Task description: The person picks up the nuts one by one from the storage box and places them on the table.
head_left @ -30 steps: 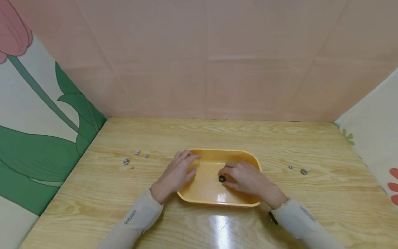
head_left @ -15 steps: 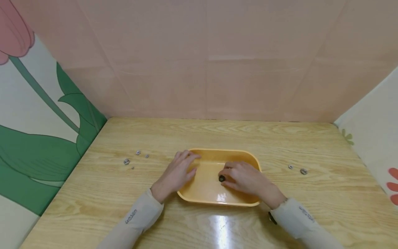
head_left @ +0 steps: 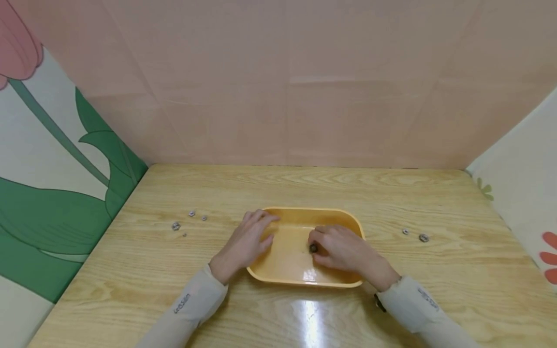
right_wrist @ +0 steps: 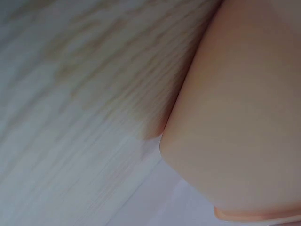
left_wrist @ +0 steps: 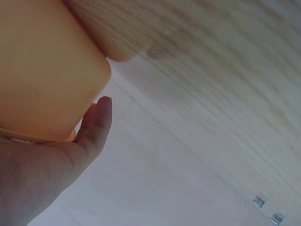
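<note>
An orange-yellow plastic tray (head_left: 285,270) stands on the table. My left hand (head_left: 245,244) holds its left rim, with the thumb over the inside and some fingers along the outer wall (left_wrist: 51,66) in the left wrist view. Inside the tray, my right hand (head_left: 341,249) pinches a small dark nut (head_left: 313,248) between thumb and fingers, low over the tray floor. The fingers partly cover the nut. In the right wrist view only the tray's outer wall (right_wrist: 235,132) and the table show; hand and nut are hidden there.
On the wooden table (head_left: 278,188), several metal nuts lie left of the tray, among them a larger nut (head_left: 176,226). To the right lie a small nut (head_left: 405,231) and a larger one (head_left: 424,238). A pink wall covering (head_left: 287,96) rises behind the table.
The right hand's fingertips and the dark nut have shifted slightly to the right, and the nut shows less between the fingers. The left hand and the tray look still.
</note>
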A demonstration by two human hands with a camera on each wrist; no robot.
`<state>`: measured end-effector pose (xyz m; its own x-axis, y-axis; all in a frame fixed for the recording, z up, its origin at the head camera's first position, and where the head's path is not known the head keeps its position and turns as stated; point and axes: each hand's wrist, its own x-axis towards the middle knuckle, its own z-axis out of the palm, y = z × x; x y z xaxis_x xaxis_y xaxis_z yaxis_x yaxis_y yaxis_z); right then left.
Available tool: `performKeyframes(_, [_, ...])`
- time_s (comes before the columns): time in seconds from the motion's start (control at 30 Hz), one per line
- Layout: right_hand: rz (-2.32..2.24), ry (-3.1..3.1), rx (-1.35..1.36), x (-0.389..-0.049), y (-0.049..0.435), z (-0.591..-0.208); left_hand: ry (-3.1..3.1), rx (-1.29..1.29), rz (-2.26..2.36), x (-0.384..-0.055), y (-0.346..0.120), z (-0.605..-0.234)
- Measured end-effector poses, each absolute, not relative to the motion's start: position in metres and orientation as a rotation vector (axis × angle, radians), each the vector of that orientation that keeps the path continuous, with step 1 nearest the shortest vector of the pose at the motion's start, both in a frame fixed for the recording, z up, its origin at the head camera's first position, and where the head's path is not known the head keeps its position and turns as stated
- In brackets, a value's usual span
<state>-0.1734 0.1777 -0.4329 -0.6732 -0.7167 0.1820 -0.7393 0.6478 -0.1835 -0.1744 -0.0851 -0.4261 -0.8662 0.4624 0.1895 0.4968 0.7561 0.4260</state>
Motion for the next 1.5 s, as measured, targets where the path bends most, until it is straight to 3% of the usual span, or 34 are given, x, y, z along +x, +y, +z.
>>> performKeyframes(1.5, [0.417, -2.668, 1.226, -0.1728, 0.1792, -0.4312, -2.897, -0.765, -0.7, -0.1754, -0.0837, -0.4273])
